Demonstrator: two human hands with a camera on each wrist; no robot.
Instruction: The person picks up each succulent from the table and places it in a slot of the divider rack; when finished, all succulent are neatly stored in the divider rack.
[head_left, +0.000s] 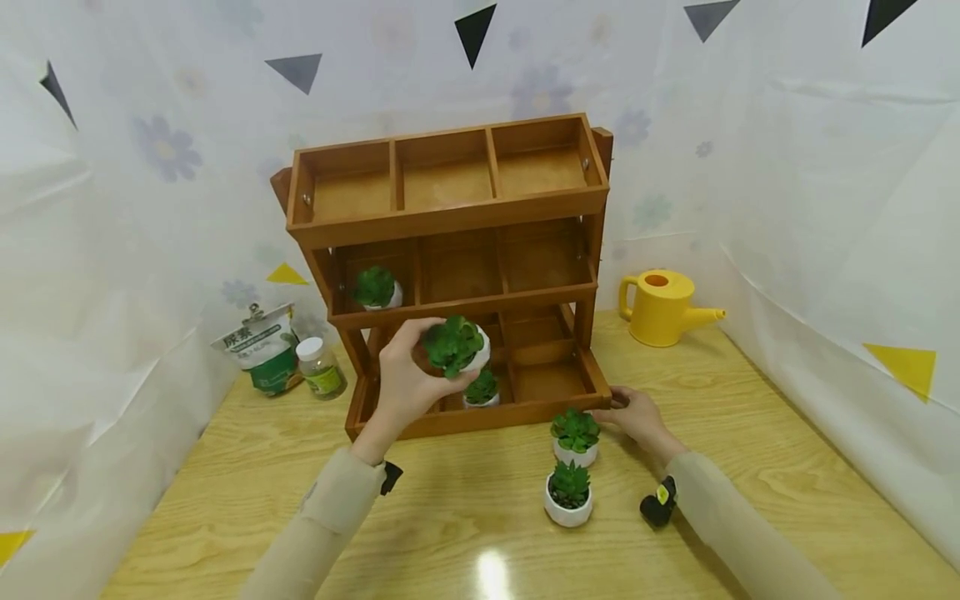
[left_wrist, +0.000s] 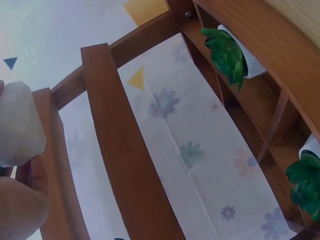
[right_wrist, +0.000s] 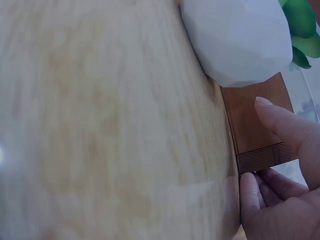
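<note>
My left hand (head_left: 412, 375) grips a potted succulent (head_left: 453, 346) by its white pot, held up in front of the lower part of a three-tier wooden shelf (head_left: 450, 207). In the left wrist view the white pot (left_wrist: 20, 125) shows at the left edge beside the fingers. My right hand (head_left: 637, 417) holds the shelf's bottom front right corner, thumb by the front board and fingers curled at its end (right_wrist: 267, 157). Just left of that hand stands a second potted succulent (head_left: 576, 437), with a third potted succulent (head_left: 567, 496) nearer me on the table.
One succulent (head_left: 377, 287) sits in the middle tier's left compartment, another (head_left: 482, 389) in the bottom tier. A green-and-white bag (head_left: 266, 354) and a white-capped jar (head_left: 321, 369) stand left of the shelf. To its right is a yellow watering can (head_left: 660, 310).
</note>
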